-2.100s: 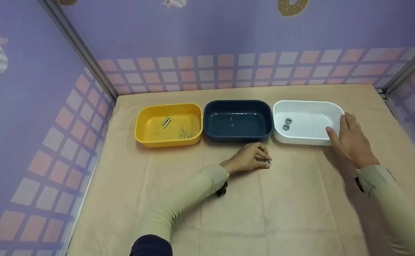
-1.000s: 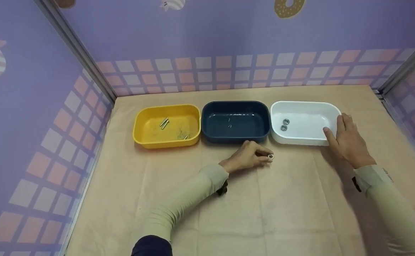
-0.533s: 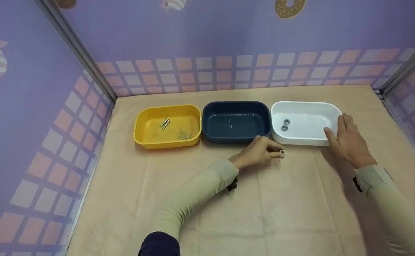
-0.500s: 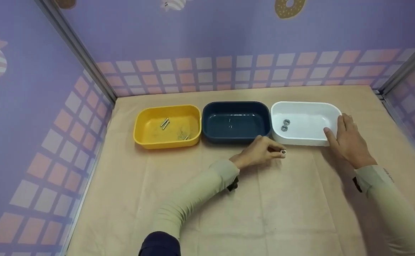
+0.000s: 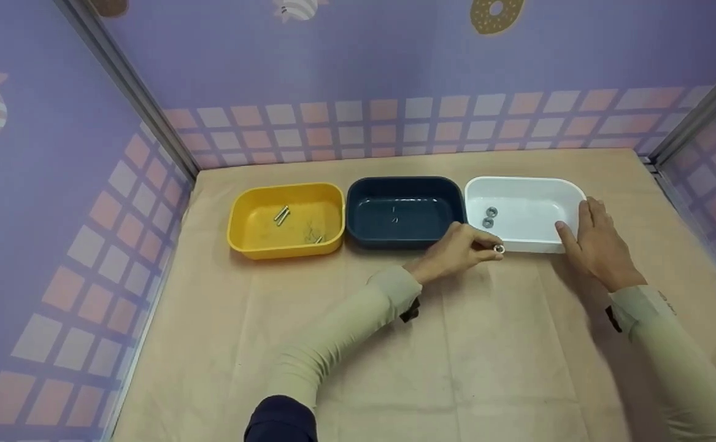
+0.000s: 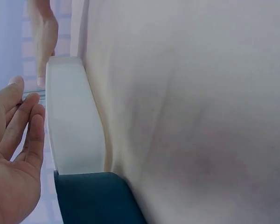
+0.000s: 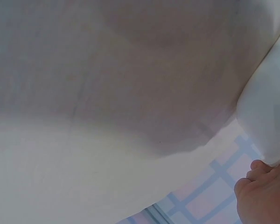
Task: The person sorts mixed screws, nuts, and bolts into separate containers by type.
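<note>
My left hand (image 5: 454, 252) pinches a small metal nut (image 5: 499, 248) between thumb and fingertips, just above the front rim of the white bin (image 5: 542, 247). In the left wrist view, this hand's fingers (image 6: 33, 140) come together beside the white bin, the nut hardly visible. Two more nuts (image 5: 489, 217) lie inside the white bin near its left end. My right hand (image 5: 603, 252) rests against that bin's right end, fingers straight along the outside and thumb near the front rim. The right wrist view catches only part of this hand (image 7: 263, 196).
A dark blue bin (image 5: 405, 242) stands between the white bin and a yellow bin (image 5: 287, 250), all in a row. Several screws (image 5: 282, 215) lie in the yellow bin. Beige cloth (image 5: 492, 356) covers the table, with patterned panels (image 5: 394, 55) behind and at the sides.
My left hand, pinching the nut, has moved right and away from me, from the cloth before the blue bin up to the white bin's front rim. My right hand has stayed in place.
</note>
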{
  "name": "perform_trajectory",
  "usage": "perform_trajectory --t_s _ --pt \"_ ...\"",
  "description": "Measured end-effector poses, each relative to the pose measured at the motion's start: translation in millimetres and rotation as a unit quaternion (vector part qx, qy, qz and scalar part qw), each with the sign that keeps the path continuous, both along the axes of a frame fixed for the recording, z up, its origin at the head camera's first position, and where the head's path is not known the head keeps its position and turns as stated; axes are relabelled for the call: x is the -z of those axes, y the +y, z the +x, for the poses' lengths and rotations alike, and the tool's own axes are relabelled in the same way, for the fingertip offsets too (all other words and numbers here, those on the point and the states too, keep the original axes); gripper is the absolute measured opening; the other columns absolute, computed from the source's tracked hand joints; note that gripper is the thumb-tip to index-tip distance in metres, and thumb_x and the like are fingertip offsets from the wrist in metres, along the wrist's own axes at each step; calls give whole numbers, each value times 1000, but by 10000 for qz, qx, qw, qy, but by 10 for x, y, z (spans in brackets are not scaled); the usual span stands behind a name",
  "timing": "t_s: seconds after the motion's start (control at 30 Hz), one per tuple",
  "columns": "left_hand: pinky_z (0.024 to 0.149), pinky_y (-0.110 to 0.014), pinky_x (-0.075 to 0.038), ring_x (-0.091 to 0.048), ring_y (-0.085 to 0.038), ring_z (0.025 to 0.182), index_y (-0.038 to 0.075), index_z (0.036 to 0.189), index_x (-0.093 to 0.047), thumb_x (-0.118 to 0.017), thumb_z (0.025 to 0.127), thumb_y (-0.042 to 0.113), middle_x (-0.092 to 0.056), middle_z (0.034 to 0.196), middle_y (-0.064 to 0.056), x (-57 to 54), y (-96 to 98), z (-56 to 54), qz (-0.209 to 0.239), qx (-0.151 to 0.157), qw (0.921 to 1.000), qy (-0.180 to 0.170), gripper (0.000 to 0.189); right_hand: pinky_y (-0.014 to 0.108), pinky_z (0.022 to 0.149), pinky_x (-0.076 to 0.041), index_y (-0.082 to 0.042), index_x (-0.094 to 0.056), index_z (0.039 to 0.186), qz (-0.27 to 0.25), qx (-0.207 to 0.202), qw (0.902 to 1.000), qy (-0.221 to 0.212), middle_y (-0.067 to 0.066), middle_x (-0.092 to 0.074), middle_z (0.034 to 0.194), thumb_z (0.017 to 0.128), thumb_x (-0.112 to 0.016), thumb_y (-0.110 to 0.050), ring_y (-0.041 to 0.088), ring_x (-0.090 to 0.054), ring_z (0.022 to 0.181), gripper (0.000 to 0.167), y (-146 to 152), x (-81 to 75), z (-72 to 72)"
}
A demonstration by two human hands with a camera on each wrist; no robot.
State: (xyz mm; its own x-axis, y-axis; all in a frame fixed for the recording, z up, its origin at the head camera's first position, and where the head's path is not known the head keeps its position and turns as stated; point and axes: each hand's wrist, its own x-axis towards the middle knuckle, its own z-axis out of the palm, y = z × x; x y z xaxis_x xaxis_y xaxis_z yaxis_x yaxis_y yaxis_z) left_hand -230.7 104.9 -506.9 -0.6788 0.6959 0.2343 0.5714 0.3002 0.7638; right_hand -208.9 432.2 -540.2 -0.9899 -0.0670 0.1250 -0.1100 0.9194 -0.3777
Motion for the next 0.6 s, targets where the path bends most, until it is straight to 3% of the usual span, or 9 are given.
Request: perform_trajectory --t_s 0.2,0.6 --pt "84 -7 -54 -72 4 95 9 121 -83 -79 99 21 -83 111 -1 -71 91 -68 -109 -97 9998 155 25 69 131 -7 19 -6 162 29 -39 10000 10 42 -8 169 113 -32 -53 61 -8 158 91 -2 -9 -7" --pt "78 -6 -49 -66 3 86 9 122 -82 -77 100 24 -82 104 -1 -186 299 -241 -180 -166 9993 295 27 70 130 -8 19 -6 162 68 47 10000 -24 43 -8 169 113 -30 -54 62 -8 158 91 -13 -1 0"
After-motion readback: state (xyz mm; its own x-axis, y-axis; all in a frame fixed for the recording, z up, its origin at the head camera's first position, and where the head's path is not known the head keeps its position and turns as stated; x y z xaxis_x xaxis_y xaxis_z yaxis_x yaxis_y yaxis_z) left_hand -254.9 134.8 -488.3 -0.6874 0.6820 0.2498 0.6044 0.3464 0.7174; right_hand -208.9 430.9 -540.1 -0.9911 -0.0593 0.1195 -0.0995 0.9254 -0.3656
